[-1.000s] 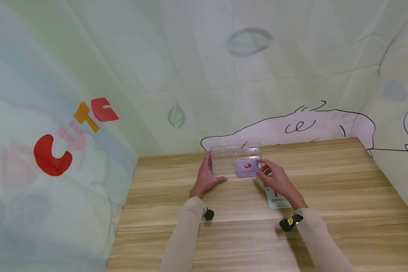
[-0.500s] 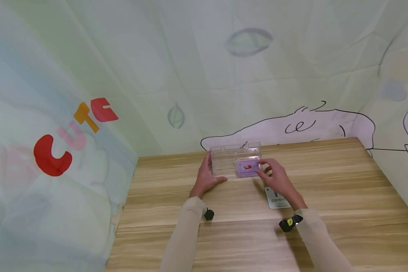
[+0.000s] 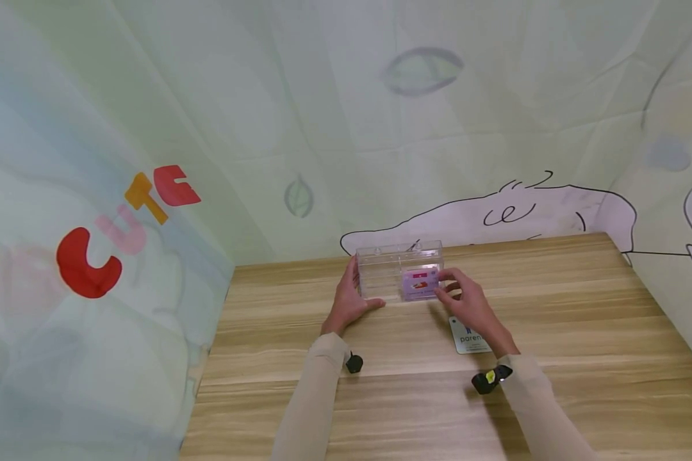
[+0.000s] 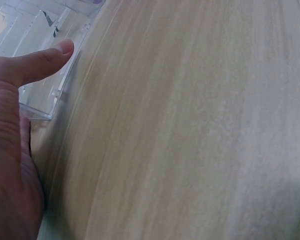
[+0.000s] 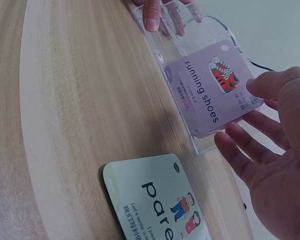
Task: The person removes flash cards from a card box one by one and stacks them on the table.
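A clear plastic box (image 3: 378, 282) with compartments stands near the back of the table. My left hand (image 3: 350, 302) holds its left end, thumb along the lower front and fingers round the side. In the left wrist view, that thumb (image 4: 42, 64) lies across the clear front. A purple "running shoes" flash card (image 5: 202, 95), printed with a red shoe, leans in the box's right compartment. My right hand (image 5: 285, 135) pinches the card's right edge, thumb on its face and fingers behind or under the edge, partly hidden.
A pale flash card (image 5: 155, 195) reading "parents", partly cut off in the right wrist view, lies flat on the wooden table (image 3: 403, 410) below my right hand. Behind the box hangs a printed cloth backdrop (image 3: 346, 128).
Both hands stay almost in place, the right wrist shifting slightly. In the head view, a pink patch now shows near the upper edge of the purple card.
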Demonstrator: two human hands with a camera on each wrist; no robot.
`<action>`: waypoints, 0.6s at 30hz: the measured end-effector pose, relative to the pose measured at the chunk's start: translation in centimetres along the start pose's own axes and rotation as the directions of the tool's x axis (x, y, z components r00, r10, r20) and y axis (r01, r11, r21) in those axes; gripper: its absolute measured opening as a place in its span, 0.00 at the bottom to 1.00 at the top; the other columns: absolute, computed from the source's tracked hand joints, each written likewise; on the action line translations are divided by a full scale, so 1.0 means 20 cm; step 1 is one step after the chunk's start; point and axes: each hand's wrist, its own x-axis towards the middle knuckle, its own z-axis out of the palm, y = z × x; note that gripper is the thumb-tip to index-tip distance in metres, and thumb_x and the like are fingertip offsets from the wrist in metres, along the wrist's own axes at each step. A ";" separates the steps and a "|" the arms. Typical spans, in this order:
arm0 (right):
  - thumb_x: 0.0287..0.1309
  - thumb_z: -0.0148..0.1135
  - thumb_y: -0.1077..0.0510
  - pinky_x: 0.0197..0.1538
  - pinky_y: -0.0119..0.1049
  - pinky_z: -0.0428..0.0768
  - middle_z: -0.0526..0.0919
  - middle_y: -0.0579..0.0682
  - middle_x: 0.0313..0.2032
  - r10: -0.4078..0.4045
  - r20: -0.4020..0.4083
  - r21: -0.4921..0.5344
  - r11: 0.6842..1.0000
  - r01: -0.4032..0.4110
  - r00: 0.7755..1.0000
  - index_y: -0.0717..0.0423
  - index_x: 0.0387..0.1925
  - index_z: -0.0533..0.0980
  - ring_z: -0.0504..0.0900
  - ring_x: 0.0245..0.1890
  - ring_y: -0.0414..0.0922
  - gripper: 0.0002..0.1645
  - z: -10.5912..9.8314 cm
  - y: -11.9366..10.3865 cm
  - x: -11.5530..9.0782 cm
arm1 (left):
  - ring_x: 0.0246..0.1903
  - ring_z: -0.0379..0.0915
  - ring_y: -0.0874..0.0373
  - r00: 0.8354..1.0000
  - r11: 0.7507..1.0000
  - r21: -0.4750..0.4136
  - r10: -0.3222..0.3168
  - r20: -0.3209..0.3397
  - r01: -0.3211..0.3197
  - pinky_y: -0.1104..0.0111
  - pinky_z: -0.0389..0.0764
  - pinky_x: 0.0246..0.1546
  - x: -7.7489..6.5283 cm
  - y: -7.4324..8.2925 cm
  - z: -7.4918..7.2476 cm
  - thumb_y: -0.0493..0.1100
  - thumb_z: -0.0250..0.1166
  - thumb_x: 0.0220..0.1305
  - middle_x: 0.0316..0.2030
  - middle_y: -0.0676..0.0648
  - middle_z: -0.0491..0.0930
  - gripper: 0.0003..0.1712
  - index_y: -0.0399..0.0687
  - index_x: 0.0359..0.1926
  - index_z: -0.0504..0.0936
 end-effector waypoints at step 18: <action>0.70 0.65 0.64 0.47 0.47 0.86 0.83 0.59 0.52 -0.063 -0.011 -0.016 0.998 0.062 0.998 0.61 0.53 0.80 0.82 0.49 0.55 0.12 0.03 0.00 0.01 | 0.75 0.59 0.49 1.000 1.000 -0.005 0.014 -0.006 -0.014 0.59 0.64 0.74 0.00 0.00 0.00 0.45 0.89 0.41 0.78 0.44 0.59 0.78 0.57 0.84 0.44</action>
